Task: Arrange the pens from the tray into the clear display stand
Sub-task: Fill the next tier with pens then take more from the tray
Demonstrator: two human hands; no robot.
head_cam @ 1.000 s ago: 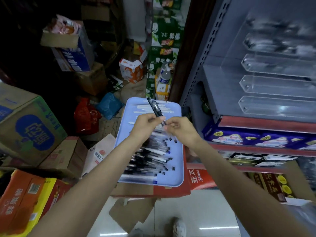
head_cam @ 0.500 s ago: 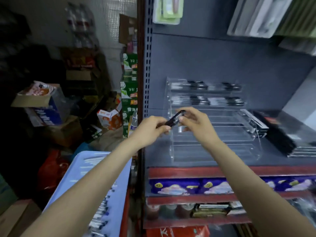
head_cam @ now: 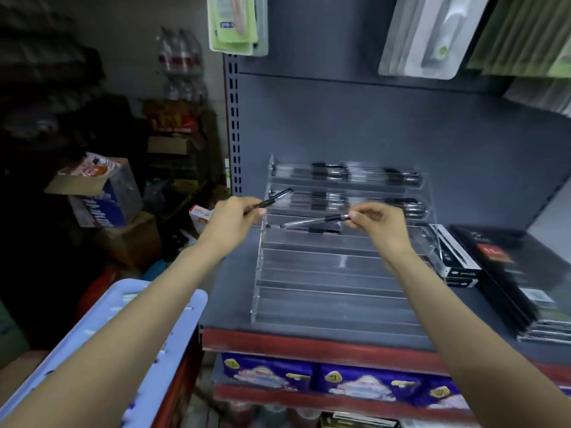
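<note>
Both hands pinch slim black-capped pens, left hand (head_cam: 230,219) and right hand (head_cam: 378,222), over the clear tiered acrylic stand (head_cam: 324,273) (two upper tiers stocked, lower ones still bare).

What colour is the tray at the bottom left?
Pale blue: the tray shows it plainly in the head view.

We see clear glossy acrylic display stand (head_cam: 324,273), matt grey metal shelf (head_cam: 228,291), smooth pale-blue plastic tray (head_cam: 173,332), cardboard boxes (head_cam: 129,242).
</note>
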